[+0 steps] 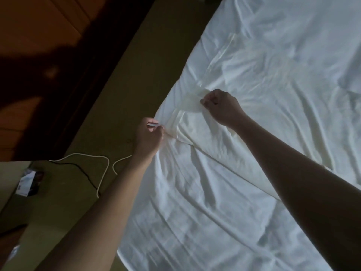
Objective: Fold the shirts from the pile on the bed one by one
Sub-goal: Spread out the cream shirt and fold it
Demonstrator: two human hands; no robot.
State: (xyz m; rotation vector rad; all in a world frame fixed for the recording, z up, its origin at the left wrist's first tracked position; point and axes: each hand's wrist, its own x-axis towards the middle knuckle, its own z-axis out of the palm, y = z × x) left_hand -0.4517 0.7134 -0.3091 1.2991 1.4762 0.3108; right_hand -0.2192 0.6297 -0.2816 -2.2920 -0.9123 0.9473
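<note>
A cream white shirt [197,132] lies spread on the white bed sheet [273,65], its near edge running diagonally toward the lower right under my right forearm. My left hand [149,134] pinches a corner of the shirt at the bed's left edge. My right hand [221,106] grips a bunched part of the same shirt a little farther in on the bed. The cloth is stretched between both hands. No pile of shirts is in view.
Left of the bed is an olive floor [101,106] with a white cord [103,167] and a black cable [82,171] lying on it. A small dark packet [29,181] sits at the far left. Dark wooden furniture [39,55] fills the upper left.
</note>
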